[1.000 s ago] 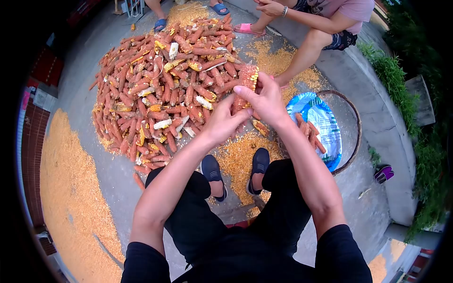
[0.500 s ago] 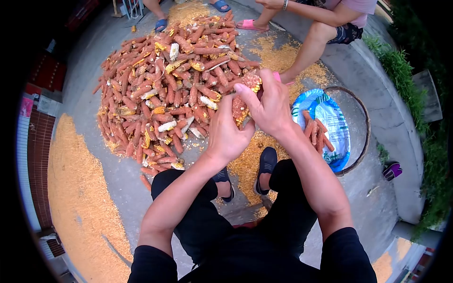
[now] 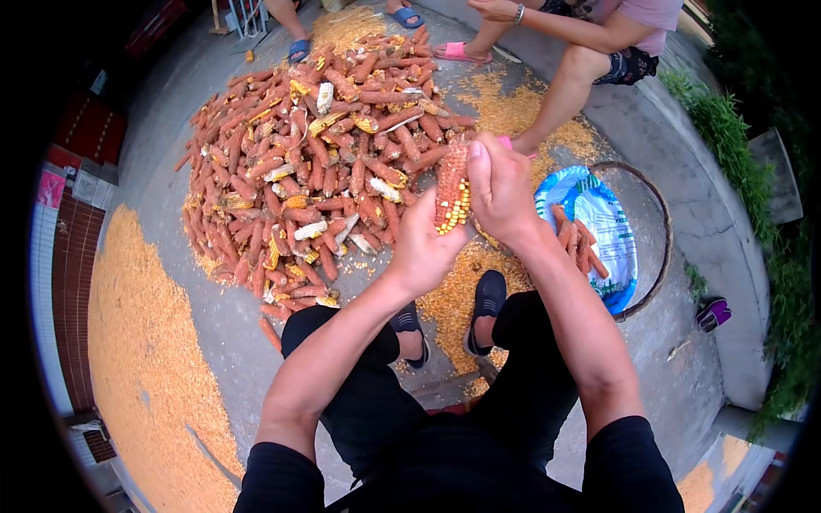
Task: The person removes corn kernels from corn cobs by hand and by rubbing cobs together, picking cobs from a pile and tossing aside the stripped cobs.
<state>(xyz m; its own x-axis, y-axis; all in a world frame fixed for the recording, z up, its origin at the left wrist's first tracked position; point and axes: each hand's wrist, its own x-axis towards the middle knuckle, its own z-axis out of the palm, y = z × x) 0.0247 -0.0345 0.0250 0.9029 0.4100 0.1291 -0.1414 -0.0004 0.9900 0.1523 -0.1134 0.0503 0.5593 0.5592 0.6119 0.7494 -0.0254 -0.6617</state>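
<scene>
One corn cob (image 3: 451, 190) is between my two hands, mostly bare and reddish, with yellow kernels left along its lower right part. My left hand (image 3: 425, 244) grips it from the lower left. Fingers of my right hand (image 3: 500, 190) are closed round its right side, the thumb pointing up near its upper end. Just beyond my hands lies a large pile of cobs (image 3: 299, 179), mostly stripped, some with yellow kernels. Loose kernels (image 3: 453, 295) cover the ground between my shoes.
Right of my hands, a round basket (image 3: 665, 231) with a blue and white liner (image 3: 611, 244) holds several bare cobs. A person in a pink top (image 3: 637, 21) sits at the upper right. Another person's blue sandals (image 3: 299, 50) show beyond the pile. Kernels (image 3: 154, 359) spread at the left.
The cob has turned between my hands, so its bare side and kernel rows now face up. My right thumb has swung upward along the cob. The view has shifted slightly.
</scene>
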